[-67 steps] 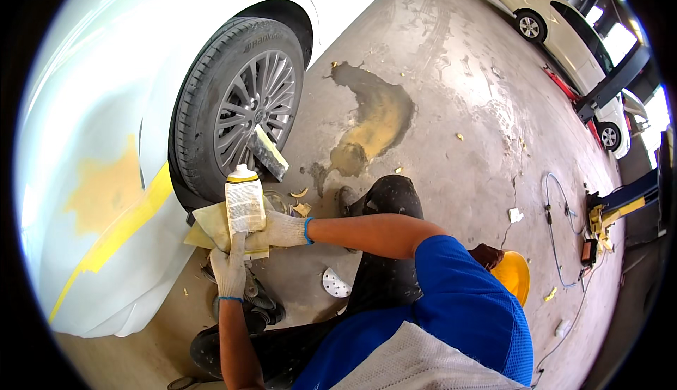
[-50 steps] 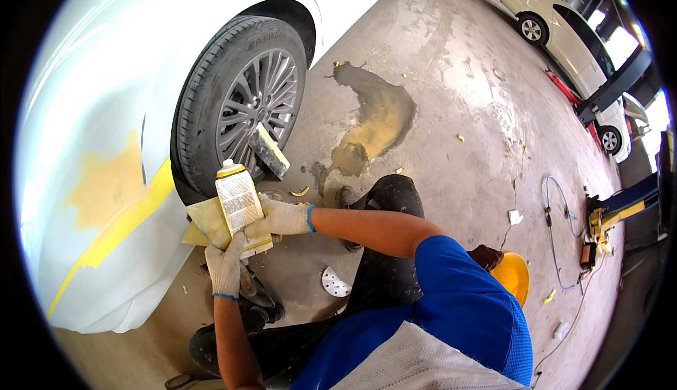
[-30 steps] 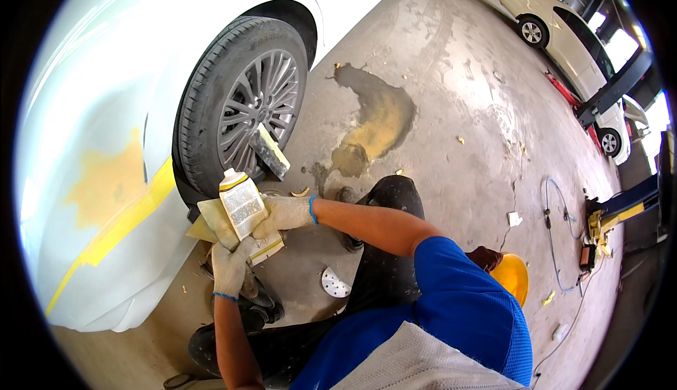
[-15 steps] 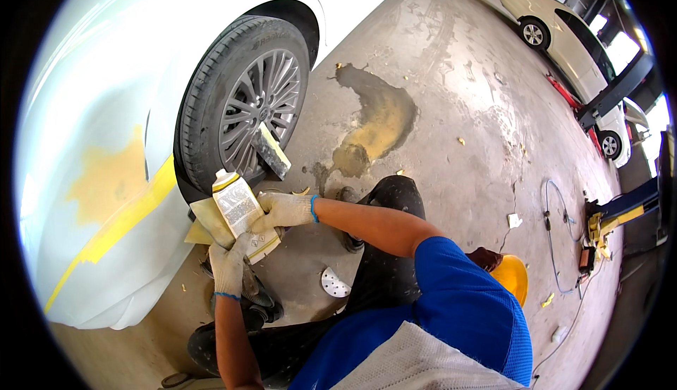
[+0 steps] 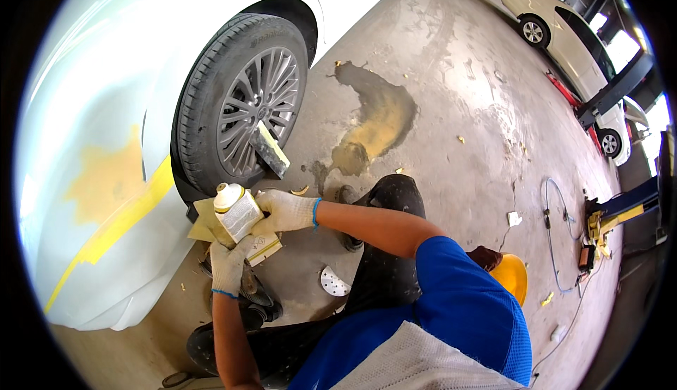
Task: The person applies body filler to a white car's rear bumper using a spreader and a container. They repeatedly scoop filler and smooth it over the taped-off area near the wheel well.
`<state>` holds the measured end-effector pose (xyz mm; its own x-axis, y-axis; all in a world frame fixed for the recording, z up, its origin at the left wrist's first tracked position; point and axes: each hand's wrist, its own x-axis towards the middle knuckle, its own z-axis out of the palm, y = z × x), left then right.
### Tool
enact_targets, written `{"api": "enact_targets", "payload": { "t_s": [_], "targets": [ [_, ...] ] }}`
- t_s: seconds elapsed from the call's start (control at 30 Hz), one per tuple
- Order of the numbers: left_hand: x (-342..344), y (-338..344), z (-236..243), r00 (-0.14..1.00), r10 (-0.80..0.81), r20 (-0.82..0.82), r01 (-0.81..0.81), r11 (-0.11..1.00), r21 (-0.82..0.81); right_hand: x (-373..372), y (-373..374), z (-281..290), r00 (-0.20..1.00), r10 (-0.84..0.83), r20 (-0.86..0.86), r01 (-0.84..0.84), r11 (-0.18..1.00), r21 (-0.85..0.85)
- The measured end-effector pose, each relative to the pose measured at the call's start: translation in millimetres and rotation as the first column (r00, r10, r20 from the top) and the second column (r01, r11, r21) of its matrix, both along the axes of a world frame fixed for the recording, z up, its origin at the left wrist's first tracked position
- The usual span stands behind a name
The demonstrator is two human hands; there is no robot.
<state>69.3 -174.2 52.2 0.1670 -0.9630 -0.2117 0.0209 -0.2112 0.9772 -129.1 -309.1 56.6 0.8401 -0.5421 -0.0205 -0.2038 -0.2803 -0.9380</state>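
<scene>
The right hand [image 5: 285, 210], gloved, is closed around a pale plastic bottle [image 5: 236, 212] with a white cap. The bottle is tilted: its long axis runs from lower right to upper left, cap end pointing up-left toward the tyre [image 5: 211, 101] of the white car [image 5: 92, 108]. The bottle sits just below the wheel, beside the yellow masking tape [image 5: 123, 224] on the body panel. The left hand [image 5: 229, 266], also gloved, is curled beneath the bottle, gripping a folded sheet of yellowish sandpaper [image 5: 211, 224]. A sanding block [image 5: 269, 150] leans against the wheel rim.
</scene>
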Motion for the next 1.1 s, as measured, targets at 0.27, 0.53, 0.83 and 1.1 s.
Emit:
{"api": "enact_targets", "payload": {
  "t_s": [0.27, 0.53, 0.83, 1.1],
  "targets": [
    [-15.1, -4.3, -6.1, 0.962, 0.16, -0.222, -0.152, 0.987, 0.053, 1.3, 4.2, -10.4, 0.988, -0.049, 0.144, 0.033, 0.993, 0.113],
    [1.7, -0.9, 3.3, 0.976, -0.061, 0.21, 0.07, 0.997, -0.036, -0.7, -10.0, -2.2, 0.994, 0.077, -0.079, -0.079, 0.997, -0.024],
    [-25.1, 6.2, 13.2, 0.975, 0.016, -0.222, -0.009, 0.999, 0.031, -9.1, -4.5, -2.7, 0.993, 0.094, -0.072, -0.081, 0.984, 0.159],
    [13.0, -3.1, -4.6, 0.995, -0.062, 0.079, 0.064, 0.998, -0.022, -0.2, -3.4, -2.1, 0.995, 0.061, -0.075, -0.058, 0.997, 0.048]
  ]
}}
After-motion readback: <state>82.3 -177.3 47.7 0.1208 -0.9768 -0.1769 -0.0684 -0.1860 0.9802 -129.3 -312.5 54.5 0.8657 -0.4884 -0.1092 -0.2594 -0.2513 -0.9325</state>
